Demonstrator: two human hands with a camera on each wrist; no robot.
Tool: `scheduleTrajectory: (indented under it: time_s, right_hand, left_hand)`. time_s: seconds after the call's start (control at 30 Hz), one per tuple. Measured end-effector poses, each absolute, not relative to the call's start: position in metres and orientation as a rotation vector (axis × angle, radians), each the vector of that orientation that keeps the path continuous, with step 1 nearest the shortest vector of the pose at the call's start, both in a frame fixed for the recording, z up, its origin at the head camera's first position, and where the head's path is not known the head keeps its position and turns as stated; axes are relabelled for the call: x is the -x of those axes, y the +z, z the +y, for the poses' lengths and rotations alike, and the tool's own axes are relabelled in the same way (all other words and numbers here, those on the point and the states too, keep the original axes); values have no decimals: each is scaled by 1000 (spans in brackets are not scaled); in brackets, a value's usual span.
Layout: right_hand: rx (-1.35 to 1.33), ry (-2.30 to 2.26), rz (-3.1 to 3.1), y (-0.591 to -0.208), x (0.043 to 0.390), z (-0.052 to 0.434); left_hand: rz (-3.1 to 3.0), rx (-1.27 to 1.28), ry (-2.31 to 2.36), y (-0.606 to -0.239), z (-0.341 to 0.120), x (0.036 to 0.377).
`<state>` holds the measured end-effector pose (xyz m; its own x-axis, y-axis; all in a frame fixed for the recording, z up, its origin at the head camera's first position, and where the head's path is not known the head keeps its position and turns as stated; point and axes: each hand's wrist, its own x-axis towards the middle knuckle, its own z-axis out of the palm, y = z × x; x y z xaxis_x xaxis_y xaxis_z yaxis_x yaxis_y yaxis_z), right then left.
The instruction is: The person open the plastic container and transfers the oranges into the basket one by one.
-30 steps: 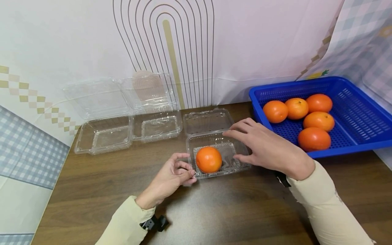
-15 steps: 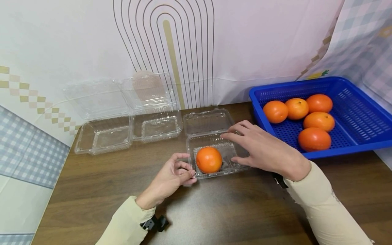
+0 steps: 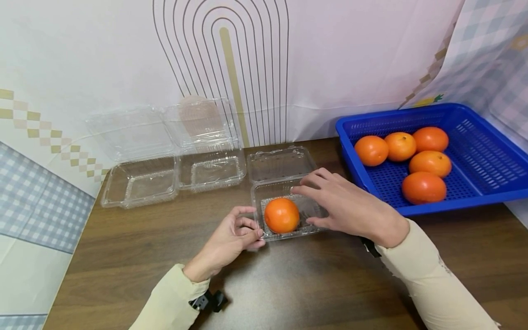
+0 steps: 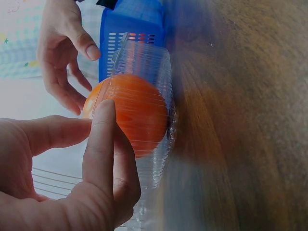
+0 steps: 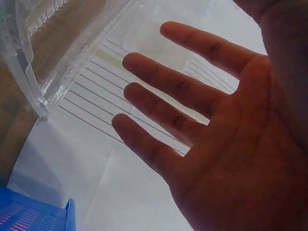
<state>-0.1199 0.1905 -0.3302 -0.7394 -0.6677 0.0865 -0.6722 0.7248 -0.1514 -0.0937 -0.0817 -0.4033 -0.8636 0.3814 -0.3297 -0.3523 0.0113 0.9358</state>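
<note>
An orange sits in the left part of the base of a clear plastic clamshell box, whose lid lies folded back behind it. My left hand pinches the box's near left rim between thumb and fingers. In the left wrist view the orange shows through the clear side wall. Over the right part of the base hovers my right hand, its fingers spread and slightly bent, apart from the orange. The right wrist view shows that palm with nothing in it.
Two more clear clamshell boxes stand with lids up against the wall, one on the left and one beside it. A blue plastic basket holding several oranges stands at the right on the wooden table.
My right hand has shifted left over the box, closer to the orange. The left hand, the box and the orange have stayed in place.
</note>
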Motion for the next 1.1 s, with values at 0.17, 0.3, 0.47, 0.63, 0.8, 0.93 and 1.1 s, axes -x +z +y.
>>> scheduleTrajectory:
  time_s: [0.17, 0.3, 0.47, 0.63, 0.8, 0.93, 1.1]
  right_hand:
    - [-1153, 267, -2881, -333, 119, 188]
    - [-1180, 263, -2859, -335, 119, 187]
    - [-1197, 253, -2853, -337, 119, 184]
    - [-1204, 253, -2854, -339, 119, 182]
    - [-1208, 260, -2851, -341, 118, 180]
    - [-1222, 262, -2851, -343, 119, 178]
    - [-1234, 270, -2835, -346, 118, 176]
  left_hand:
    - [1788, -33, 1906, -403, -81, 94]
    - [1788, -33, 1905, -403, -81, 94]
    - [1788, -32, 1906, -403, -81, 94]
    - [1790, -30, 1906, -403, -81, 94]
    - [1788, -26, 1905, -403, -81, 94]
    - [1785, -23, 1904, -402, -81, 94]
    - [1778, -25, 1905, -403, -80, 94]
